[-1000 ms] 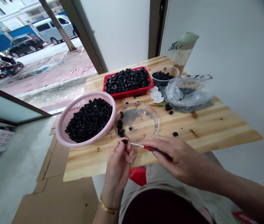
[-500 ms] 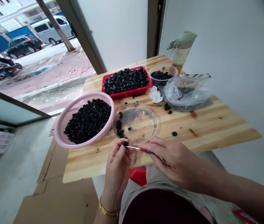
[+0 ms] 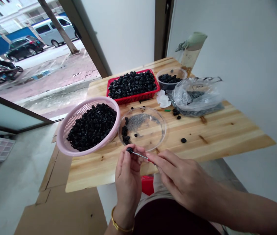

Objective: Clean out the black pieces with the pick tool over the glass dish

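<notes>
Bright daylight washes the pavement (image 3: 62,70); the view's upper-right corner darkens.

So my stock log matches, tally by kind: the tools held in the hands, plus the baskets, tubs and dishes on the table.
Held tool: 1
Pink basket: 1
Red basket: 1
Clear tub: 1
Clear dish: 1
Total: 5

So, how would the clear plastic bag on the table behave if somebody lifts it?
The clear plastic bag is probably floppy, judging by its crumpled film. The grey contents along its lower edge could make it bottom-heavy.
</notes>
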Demonstrator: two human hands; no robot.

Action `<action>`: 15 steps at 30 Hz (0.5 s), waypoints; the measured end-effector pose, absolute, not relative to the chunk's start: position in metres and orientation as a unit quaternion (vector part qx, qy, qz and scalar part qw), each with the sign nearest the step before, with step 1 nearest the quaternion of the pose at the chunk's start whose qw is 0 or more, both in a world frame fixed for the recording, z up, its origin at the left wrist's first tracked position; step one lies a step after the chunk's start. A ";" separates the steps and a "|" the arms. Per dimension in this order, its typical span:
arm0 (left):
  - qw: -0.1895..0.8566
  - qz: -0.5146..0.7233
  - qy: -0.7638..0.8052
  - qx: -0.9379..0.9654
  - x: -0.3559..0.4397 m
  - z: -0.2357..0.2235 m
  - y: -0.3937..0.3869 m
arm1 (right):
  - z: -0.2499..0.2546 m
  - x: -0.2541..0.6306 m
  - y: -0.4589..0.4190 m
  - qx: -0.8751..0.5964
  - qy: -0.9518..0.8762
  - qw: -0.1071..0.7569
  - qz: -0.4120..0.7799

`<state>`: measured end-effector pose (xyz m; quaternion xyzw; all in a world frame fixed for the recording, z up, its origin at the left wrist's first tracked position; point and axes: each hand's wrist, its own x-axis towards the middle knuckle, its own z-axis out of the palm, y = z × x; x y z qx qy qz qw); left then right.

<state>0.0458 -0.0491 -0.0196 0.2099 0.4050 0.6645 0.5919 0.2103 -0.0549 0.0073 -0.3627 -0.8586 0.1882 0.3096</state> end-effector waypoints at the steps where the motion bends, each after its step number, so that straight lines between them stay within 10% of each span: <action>1: 0.603 0.665 0.396 0.196 0.046 -0.019 -0.049 | 0.007 0.211 -0.055 -0.367 -0.857 0.311 0.184; 15: 0.657 0.648 0.344 0.177 0.047 -0.020 -0.044 | 0.011 0.214 -0.047 -0.374 -0.849 0.315 0.200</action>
